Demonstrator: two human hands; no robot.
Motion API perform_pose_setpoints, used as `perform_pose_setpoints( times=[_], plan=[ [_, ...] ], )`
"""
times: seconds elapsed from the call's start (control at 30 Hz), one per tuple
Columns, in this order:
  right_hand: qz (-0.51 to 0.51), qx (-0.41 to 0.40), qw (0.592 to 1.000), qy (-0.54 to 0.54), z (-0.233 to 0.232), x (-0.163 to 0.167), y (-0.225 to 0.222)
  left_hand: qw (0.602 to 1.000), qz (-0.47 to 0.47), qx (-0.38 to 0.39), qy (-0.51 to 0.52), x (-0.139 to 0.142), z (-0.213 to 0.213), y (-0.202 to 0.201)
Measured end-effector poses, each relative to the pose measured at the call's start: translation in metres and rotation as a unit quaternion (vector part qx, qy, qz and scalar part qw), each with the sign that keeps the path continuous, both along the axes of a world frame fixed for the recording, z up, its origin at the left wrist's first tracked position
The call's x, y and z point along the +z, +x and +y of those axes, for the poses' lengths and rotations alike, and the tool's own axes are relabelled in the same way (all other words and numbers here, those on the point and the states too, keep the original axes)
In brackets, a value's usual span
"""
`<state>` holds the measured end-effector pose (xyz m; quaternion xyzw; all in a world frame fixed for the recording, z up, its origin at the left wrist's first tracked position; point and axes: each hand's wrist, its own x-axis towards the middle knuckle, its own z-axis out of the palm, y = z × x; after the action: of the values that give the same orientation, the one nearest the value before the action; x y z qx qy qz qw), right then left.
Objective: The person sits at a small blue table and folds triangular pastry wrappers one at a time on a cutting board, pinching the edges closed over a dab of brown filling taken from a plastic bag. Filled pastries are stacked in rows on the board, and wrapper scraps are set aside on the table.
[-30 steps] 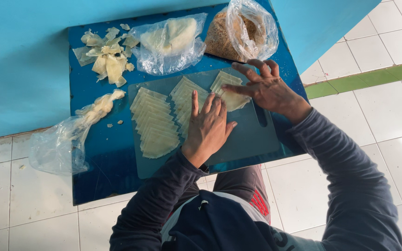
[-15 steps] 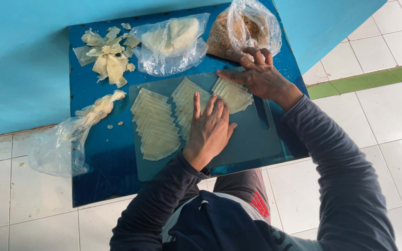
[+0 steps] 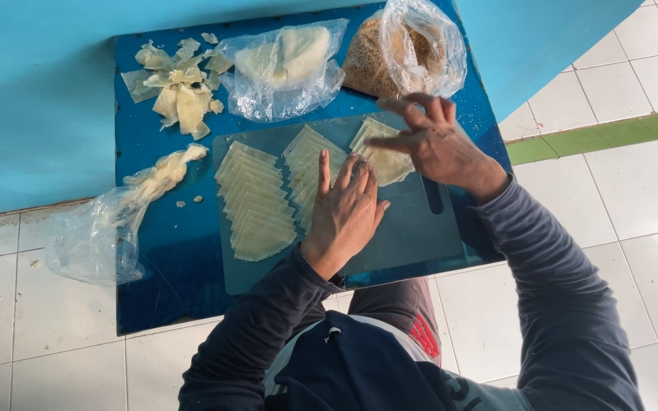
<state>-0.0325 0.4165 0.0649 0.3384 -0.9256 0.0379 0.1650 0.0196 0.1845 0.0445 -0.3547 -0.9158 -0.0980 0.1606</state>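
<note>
Seen from above, looking down at a dark blue tabletop (image 3: 161,251) set against a light blue wall, over white floor tiles.

On the tabletop, a clear cutting board (image 3: 413,236) bearing three overlapping rows of pale, thin dough wrappers: a left row (image 3: 253,202), a middle row (image 3: 310,164), and a right row (image 3: 378,148).

Left hand (image 3: 348,209) lying flat, palm down, fingers straight and close together, pressed on the lower end of the middle row and on the board just beside it. Nothing pinched.

Right hand (image 3: 436,141) raised just above the right row, fingers loosely spread and curled, thumb pointing left. Cannot tell whether a fingertip touches a wrapper; nothing visibly gripped.

Behind the board: a heap of torn dough scraps (image 3: 177,87) at far left, a clear plastic bag of pale dough (image 3: 283,65) in the middle, and a clear bag of brown crumbly filling (image 3: 401,53) at right.

Left of the board, a nearly empty plastic bag (image 3: 93,236) hanging over the table edge, with a twisted strip of dough (image 3: 165,171) at its mouth.

Dark long sleeves on both arms.
</note>
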Motion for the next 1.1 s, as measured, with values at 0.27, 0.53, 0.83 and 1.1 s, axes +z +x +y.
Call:
perform_pose_setpoints(
  times=[0.27,0.53,0.83,1.1],
  plan=[
    [-0.106,0.007,0.994,0.017,0.015,0.010,-0.002,1.000,-0.003,-0.002,-0.003,-0.001,0.000,0.000],
    [0.016,-0.039,0.999,-0.021,0.016,-0.005,-0.011,1.000,0.011,-0.001,0.000,0.001,0.001,0.001],
    [0.085,-0.073,0.993,0.047,0.007,-0.015,-0.011,1.000,0.008,-0.002,0.000,0.001,0.000,0.001],
    [0.145,-0.140,0.979,0.041,0.010,-0.009,-0.010,0.999,0.004,-0.002,0.042,-0.003,0.003,-0.006]
  ],
)
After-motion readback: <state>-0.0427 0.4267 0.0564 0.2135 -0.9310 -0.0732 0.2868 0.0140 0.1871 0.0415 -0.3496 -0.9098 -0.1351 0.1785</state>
